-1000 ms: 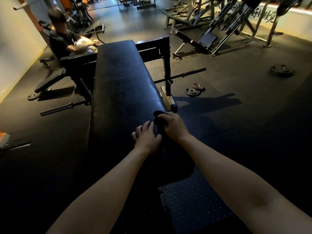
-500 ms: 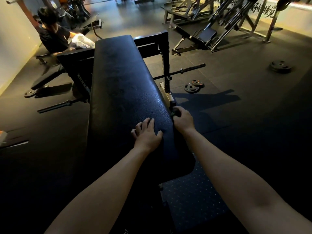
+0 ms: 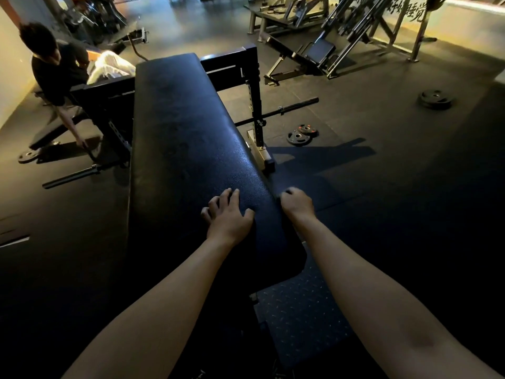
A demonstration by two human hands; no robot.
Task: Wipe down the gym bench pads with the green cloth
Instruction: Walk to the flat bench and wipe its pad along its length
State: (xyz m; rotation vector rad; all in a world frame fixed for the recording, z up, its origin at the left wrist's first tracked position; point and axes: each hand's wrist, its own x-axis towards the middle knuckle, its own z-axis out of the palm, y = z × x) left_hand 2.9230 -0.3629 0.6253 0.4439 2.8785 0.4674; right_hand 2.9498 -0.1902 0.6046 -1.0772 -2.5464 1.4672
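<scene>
1. The work looked to be partway: the right hand (image 3: 297,205) was at the right side edge of the long black pebble-grained vinyl bench pad (image 3: 185,138), toward its near end, so the edge was probably the part being wiped.
2. No damp streak or dull patch showed on the top face in the dim light, so how much was already clean could not be told. By my reckoning the far stretch, the left edge and any other pads were left to do.
3. The right hand's fingers were curled tight, and a small dark wad of cloth (image 3: 287,191) peeked out at the knuckles, against the pad's side. Its green did not read in the gloom, and most of it was hidden.
4. The left hand (image 3: 228,217) lay palm-down on the pad's top, just inside the right edge, fingers spread and slightly bent, holding nothing, apparently bracing.
5. The pad was a flat slab with rounded corners, and its grain caught a bluish sheen.
6. Below its near end sat a dimpled blue-grey metal footplate (image 3: 300,310).
7. Round black iron weight plates (image 3: 299,138) lay on the matte rubber floor (image 3: 382,173) beside a slim steel barbell (image 3: 289,108).
</scene>
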